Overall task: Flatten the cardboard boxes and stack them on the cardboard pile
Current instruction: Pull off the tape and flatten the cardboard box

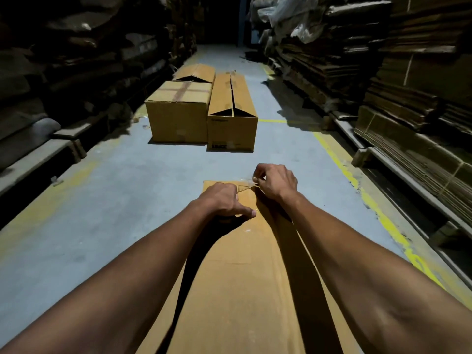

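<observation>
Cardboard box (237, 264) at 6 o'clock on floor, tape-stripping step: right hand (274, 183) grip pinches tape (246, 186), left hand (224, 203) presses top w/ curled fingers; next, likely peel fully, then flatten.

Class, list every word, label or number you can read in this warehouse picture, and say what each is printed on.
None can be read for certain.
Tall open box: a faint printed word near the top of its front, too blurred to read.
Same box: a dark label at the bottom of the front, too small to read.
Taped box: no print visible.
Box under the hands: no print visible.
</observation>
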Motion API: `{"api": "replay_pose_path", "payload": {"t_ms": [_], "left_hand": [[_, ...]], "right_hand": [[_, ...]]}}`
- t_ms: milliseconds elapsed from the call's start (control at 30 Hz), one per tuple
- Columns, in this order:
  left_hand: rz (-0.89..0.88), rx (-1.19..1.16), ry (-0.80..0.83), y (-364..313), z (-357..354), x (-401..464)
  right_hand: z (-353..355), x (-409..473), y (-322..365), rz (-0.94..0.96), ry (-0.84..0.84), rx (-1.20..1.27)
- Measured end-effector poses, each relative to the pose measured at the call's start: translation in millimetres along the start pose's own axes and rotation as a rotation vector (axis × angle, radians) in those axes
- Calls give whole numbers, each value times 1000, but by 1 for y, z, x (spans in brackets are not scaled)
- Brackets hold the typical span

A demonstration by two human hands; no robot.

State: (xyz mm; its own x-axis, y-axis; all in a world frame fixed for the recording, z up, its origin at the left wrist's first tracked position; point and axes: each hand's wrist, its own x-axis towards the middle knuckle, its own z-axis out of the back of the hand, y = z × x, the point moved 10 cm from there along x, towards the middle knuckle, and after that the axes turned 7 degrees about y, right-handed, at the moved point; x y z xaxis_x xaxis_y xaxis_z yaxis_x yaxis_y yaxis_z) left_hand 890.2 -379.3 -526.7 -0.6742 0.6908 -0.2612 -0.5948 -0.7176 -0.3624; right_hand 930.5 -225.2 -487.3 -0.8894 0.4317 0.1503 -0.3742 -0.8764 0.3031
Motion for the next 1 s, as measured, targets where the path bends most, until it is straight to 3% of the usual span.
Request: {"api": "replay_pose_path", "payload": {"t_ms": [300, 567, 767, 933, 1000], "left_hand": [[-16, 1, -13, 2, 0, 2], [1, -16, 19, 4, -3, 11], [3, 2, 31, 6, -5, 15], [24, 18, 39, 7, -7, 17], [30, 11, 40, 7, -7, 17]], "right_hand": [[-25, 23, -3, -76, 110, 194], [-28, 39, -4, -188, 168, 201], [-33, 44, -21, -304, 222, 431], [-30, 44, -20, -459, 233, 921], [-15, 51, -23, -444, 169, 860]]}}
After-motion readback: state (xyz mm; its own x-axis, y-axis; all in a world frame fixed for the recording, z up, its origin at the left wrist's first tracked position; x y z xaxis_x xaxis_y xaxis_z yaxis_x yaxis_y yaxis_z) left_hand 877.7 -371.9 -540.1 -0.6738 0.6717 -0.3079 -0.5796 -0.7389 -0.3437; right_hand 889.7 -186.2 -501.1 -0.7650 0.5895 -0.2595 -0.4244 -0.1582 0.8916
